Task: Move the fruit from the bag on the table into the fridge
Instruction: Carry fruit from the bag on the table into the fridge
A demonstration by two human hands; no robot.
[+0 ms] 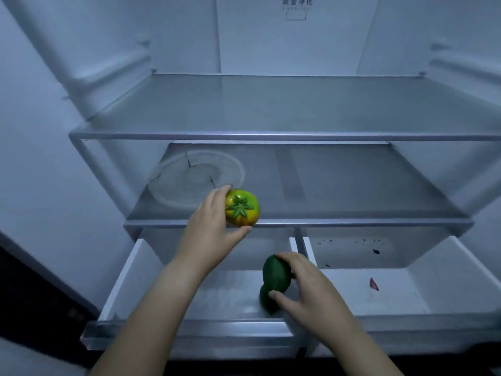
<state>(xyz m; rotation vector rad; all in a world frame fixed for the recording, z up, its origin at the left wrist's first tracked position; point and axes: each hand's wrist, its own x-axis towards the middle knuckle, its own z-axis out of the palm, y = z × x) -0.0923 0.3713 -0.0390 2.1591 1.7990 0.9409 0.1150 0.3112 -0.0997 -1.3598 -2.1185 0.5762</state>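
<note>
Yellow-green tomato-like fruit [242, 207] sits gripped in your curled left hand [208, 229] at the lower glass shelf's [352, 222] front edge, seemingly bound for it, while your right hand [306, 286] clasps a dark green fruit [276, 275] low inside the open left drawer [127, 280].

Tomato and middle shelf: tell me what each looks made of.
Tomato: seemingly glossy painted plastic or ceramic, judging by its hard sheen and moulded green calyx. Middle shelf: probably glass, given its smooth, faintly reflective, see-through look.
</note>
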